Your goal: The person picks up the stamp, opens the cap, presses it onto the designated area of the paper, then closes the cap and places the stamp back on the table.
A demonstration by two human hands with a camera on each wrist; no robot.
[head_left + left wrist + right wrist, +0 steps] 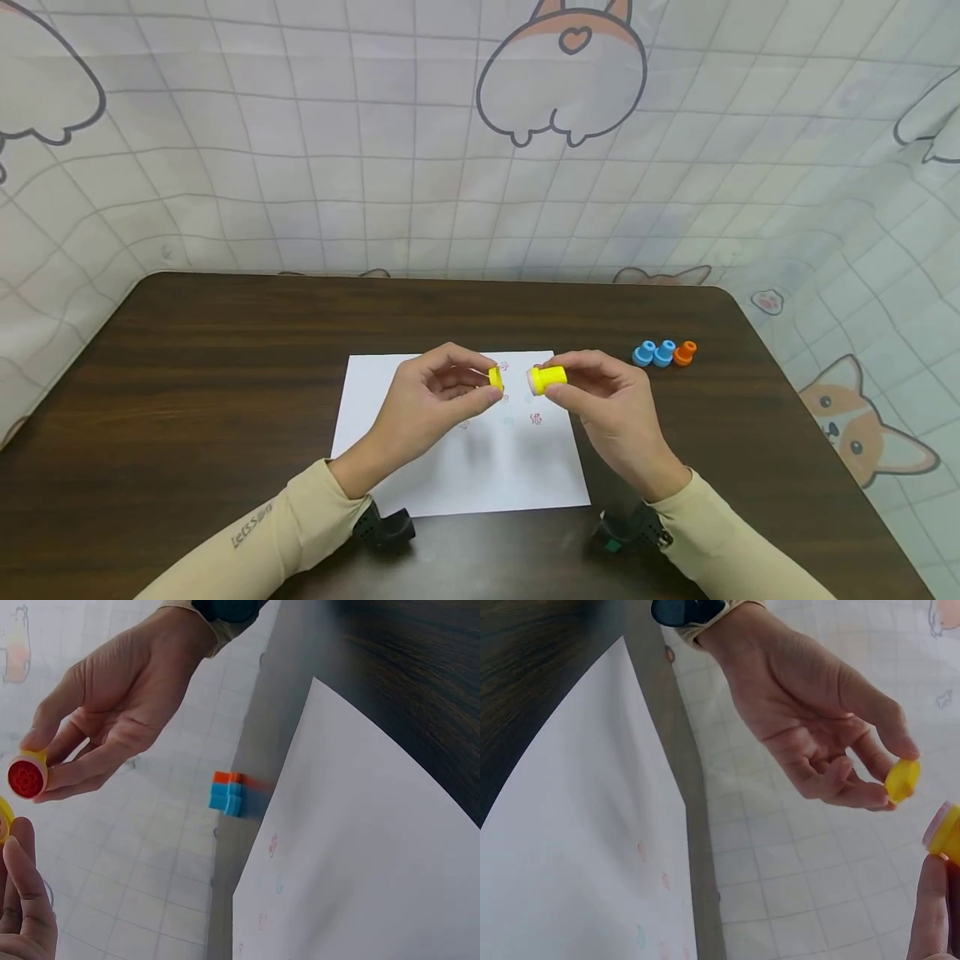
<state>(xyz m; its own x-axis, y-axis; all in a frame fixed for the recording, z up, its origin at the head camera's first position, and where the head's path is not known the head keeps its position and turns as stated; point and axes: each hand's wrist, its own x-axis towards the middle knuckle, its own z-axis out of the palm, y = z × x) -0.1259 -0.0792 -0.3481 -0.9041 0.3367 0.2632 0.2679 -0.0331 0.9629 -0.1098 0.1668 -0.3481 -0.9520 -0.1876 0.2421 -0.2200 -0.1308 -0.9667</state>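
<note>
Between thumb and fingertips, my left hand (429,396) pinches a small yellow cap (496,378). My right hand (618,408) pinches a yellow stamp (551,379) by its body, lying sideways with its pale-rimmed end toward the cap. A short gap separates the two pieces. In the left wrist view the stamp's face (27,778) shows red with a flower pattern. Both hands are raised over a white sheet of paper (480,479), which bears several small red and blue printed marks (536,419).
Two blue stamps (663,353) and an orange one (684,353) stand side by side at the back right of the dark wooden table (225,367). A white gridded curtain (420,167) with cartoon animals surrounds the table. Each wrist wears a black camera strap (384,527).
</note>
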